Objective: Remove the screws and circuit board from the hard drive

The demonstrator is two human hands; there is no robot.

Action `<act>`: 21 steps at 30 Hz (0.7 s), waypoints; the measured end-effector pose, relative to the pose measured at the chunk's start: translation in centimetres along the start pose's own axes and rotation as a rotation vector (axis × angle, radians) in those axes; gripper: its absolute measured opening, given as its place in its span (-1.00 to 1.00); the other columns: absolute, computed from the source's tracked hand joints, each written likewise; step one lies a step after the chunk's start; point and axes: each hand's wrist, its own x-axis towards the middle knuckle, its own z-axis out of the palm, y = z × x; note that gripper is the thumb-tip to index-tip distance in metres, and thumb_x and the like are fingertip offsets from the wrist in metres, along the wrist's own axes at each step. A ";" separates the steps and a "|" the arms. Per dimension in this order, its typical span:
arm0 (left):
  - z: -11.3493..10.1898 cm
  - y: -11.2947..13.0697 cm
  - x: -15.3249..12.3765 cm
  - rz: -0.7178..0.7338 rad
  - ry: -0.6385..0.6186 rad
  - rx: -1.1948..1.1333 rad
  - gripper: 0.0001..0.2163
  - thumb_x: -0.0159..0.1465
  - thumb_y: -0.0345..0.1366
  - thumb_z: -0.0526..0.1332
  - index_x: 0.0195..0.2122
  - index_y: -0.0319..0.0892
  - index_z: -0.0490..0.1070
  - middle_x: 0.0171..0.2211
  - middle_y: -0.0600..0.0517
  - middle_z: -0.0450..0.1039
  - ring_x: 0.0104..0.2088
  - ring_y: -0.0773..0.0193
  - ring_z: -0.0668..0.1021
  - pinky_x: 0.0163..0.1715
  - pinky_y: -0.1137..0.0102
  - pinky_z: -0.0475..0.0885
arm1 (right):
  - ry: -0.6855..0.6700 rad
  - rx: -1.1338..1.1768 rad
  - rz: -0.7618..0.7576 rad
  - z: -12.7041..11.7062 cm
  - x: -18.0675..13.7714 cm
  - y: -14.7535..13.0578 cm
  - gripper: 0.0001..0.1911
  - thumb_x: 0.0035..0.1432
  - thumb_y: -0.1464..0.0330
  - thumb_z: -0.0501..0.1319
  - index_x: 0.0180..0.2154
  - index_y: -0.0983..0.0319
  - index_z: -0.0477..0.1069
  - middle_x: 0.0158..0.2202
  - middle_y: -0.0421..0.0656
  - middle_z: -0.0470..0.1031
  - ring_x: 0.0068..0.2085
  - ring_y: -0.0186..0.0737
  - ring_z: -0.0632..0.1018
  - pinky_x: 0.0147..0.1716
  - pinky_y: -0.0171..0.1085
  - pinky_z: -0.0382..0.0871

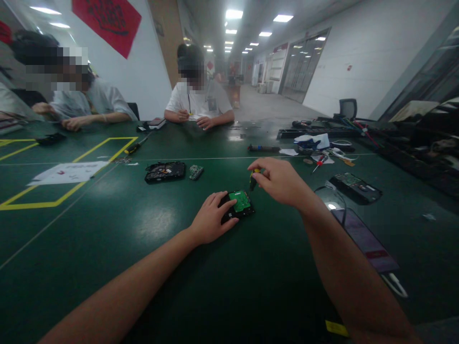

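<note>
So, my right hand [281, 181] is pinched shut around a small screwdriver [253, 180] with a yellow and black handle, held close to upright with its tip coming down at the far right edge of the hard drive [237, 206]. My left hand [212, 219] lies flat over the near left part of that drive, fingers spread and pressing it onto the desk [143, 267], not gripping anything. The drive sits board side up, green circuit board [240, 200] showing, right in front of me near the middle of the desk.

What worries me: the driver is tiny and I can't see if the tip is seated in a screw head. If it's off, it could skid across the board and scratch it, or chew the screw. The left hand only holds one side, so a hard twist might spin the drive on the slick top.

Further out there's a second opened drive [165, 171] with a loose small board [196, 172] beside it, another drive [355, 187] off to my right, and a phone [364, 239] near my right forearm. Two other people sit at the far edge, their hands on the desk.
</note>
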 end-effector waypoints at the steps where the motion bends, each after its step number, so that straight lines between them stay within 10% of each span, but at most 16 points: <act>1: 0.0 0.0 0.0 0.000 -0.001 0.003 -0.45 0.39 0.03 0.24 0.35 -0.01 0.32 0.40 -0.16 0.17 0.37 -0.19 0.27 0.33 -0.17 0.27 | 0.005 -0.006 0.014 0.0 0.0 0.0 -0.79 0.29 0.41 0.19 -0.09 0.21 0.54 -0.23 -0.10 0.61 -0.32 -0.18 0.51 -0.25 -0.19 0.31; 21: 0.0 0.0 0.0 0.005 0.007 0.016 -0.46 0.40 0.03 0.23 0.34 -0.02 0.33 0.39 -0.17 0.18 0.36 -0.18 0.28 0.33 -0.15 0.27 | 0.016 0.027 0.082 0.2 0.0 0.3 -0.85 0.32 0.34 0.20 -0.16 0.22 0.53 -0.35 -0.13 0.59 -0.36 -0.17 0.53 -0.29 -0.18 0.31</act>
